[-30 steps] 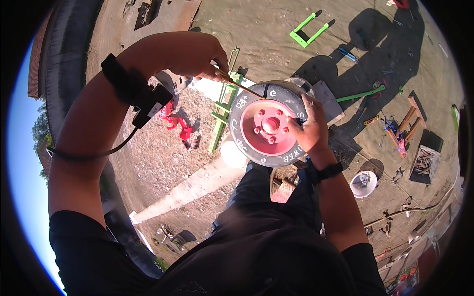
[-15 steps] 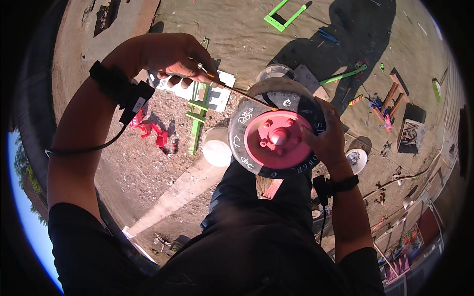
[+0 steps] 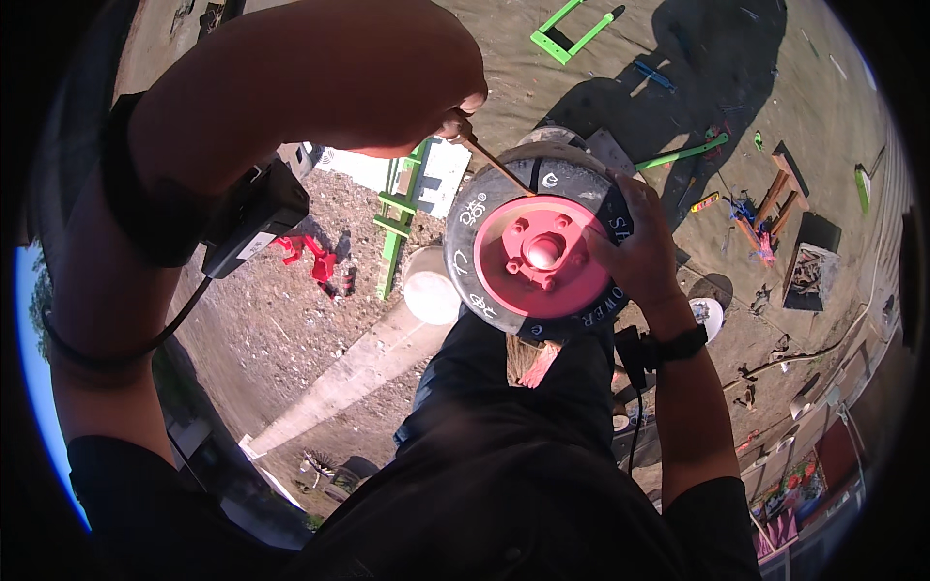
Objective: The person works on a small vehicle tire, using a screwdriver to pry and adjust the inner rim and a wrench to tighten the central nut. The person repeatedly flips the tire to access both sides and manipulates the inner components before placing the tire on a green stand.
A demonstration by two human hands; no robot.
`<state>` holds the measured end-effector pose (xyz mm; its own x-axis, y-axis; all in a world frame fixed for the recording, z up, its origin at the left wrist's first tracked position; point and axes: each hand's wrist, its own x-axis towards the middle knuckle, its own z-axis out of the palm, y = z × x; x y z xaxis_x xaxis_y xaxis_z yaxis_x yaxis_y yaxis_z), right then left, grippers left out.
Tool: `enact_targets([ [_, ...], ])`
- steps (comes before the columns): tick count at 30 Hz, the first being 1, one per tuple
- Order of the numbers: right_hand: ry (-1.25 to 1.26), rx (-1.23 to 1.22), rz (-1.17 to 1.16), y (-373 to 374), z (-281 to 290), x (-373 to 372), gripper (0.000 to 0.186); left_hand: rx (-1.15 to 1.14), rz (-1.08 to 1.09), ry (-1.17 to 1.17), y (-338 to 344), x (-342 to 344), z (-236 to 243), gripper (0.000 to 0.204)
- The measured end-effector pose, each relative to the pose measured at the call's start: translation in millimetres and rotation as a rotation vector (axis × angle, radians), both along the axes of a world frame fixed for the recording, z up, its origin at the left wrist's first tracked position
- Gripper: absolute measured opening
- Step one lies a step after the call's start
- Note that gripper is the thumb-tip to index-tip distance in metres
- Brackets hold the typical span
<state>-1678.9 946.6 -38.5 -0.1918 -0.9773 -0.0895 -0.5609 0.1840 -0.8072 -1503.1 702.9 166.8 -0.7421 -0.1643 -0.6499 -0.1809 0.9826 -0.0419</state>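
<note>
A: Our left grip (image 3: 431,92) is holding a slim tool (image 3: 502,171) in the head view, closed narrowly around it, and the hand is hiding most of the handle. The tip seems to be resting at the seam between the black tyre (image 3: 465,237) and the red rim (image 3: 497,259).

B: And our right grip (image 3: 635,242)?

A: It is clasping the wheel (image 3: 542,252) by its right edge, the thumb lying over the face toward the rim, the fingers reaching around the outside, partly hidden. The wheel is facing up at us, just beyond our legs (image 3: 450,363); we are not seeing clearly what is bearing it.

B: How are we expecting it to handle?

A: We are judging it heavy, with stiff, grippy rubber and a hard rim whose paint may be slippery. We are favouring the tyre's outer edge for holding, with the thumb well away from the tool's tip.

B: Where are we finding room?

A: A pale cylinder (image 3: 431,295) is standing close by the tyre's left edge, a green frame (image 3: 395,218) is lying farther left, and our legs are crowding the near edge. More open ground is lying on the right, before the wooden frame (image 3: 783,198).
</note>
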Motion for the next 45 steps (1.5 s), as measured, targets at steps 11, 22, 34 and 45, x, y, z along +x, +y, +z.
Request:
enact_targets([
  [11,-0.049,-0.015,-0.011,-4.6,0.3,-2.4,0.069,-0.007,0.027,-0.072,12.8,-2.2,2.3,0.016],
  [22,0.062,-0.360,0.402,-80.4,-4.7,-31.3,0.059,0.327,0.837,-0.006,71.0,107.0,-8.4,0.024],
  [34,0.197,-0.099,0.071,-28.3,4.8,-7.1,0.063,0.429,1.380,0.310,187.6,165.6,-33.5,0.028],
  [45,0.352,0.009,0.437,-86.1,12.3,-3.0,0.055,0.784,1.774,0.251,255.7,166.8,-70.9,0.032],
])
